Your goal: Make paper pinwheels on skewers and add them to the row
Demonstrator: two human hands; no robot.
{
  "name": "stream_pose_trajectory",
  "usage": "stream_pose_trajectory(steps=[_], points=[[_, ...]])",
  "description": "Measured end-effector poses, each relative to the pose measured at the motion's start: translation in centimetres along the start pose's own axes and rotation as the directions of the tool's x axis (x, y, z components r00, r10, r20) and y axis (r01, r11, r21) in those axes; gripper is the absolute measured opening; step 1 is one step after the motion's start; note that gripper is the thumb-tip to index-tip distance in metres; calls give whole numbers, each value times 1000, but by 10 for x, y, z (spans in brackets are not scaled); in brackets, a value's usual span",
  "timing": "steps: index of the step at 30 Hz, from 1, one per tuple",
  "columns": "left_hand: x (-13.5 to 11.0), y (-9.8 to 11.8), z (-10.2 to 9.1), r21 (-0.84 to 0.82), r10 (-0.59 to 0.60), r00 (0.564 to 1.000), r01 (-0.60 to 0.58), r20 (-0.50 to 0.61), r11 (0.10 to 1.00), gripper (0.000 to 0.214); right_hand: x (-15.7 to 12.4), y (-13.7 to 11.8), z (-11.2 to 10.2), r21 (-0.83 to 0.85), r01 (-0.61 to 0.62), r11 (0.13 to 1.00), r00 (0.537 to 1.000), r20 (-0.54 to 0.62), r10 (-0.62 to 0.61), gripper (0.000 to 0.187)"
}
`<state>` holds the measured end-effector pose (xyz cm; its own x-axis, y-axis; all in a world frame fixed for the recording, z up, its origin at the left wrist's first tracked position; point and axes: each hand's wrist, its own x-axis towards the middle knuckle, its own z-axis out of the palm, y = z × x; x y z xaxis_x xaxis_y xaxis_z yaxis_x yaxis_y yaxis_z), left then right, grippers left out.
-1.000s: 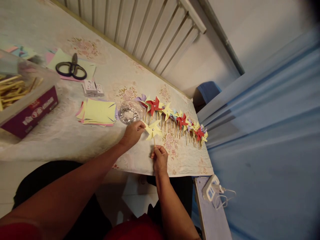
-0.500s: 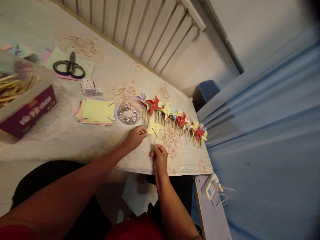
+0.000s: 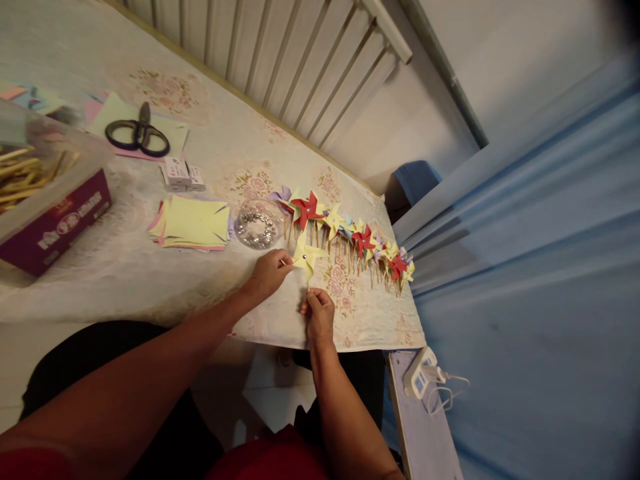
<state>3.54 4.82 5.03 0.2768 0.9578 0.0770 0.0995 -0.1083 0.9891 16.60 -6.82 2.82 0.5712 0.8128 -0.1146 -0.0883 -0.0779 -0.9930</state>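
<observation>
A yellow paper pinwheel (image 3: 306,257) with a small metal pin at its centre is held over the near part of the table. My right hand (image 3: 321,313) is closed around its thin stick, below the blades. At the pinwheel's left side, the fingertips of my left hand (image 3: 270,272) pinch the edge of a blade. Just behind my left hand sits a clear round dish of metal pins (image 3: 259,225). Beyond the held pinwheel lies a row of finished-looking pinwheels, among them a red one (image 3: 307,210), with their sticks pointing toward me.
A stack of yellow and pink paper (image 3: 195,221), small white boxes (image 3: 179,173) and black-handled scissors (image 3: 137,135) lie to the left. A box of sticks (image 3: 55,220) stands at the far left. On the right are a blue curtain (image 3: 520,267) and a power strip (image 3: 420,373).
Almost nothing differs. Both hands and the yellow pinwheel have shifted very slightly left, with the same grips kept.
</observation>
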Motion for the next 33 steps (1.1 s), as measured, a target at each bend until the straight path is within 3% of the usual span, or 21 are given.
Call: stream_pose_trajectory(steps=[16,26,29,33], points=[[-4,10,-3,-128,-119,991,127,69,984,10,-2,0,1,-8,7,1000,1000,-12,-7,19],[-10,1,7,-214,-184,976,205,114,955,12,-1,1,1,-33,-2,999,1000,-27,1,20],[-10,-1,9,-141,-120,985,138,125,980,11,-1,0,1,-16,-5,1000,999,-33,5,20],[-9,-3,9,-36,54,997,-52,64,998,15,-1,-1,1,9,-4,1000,1000,-31,4,21]])
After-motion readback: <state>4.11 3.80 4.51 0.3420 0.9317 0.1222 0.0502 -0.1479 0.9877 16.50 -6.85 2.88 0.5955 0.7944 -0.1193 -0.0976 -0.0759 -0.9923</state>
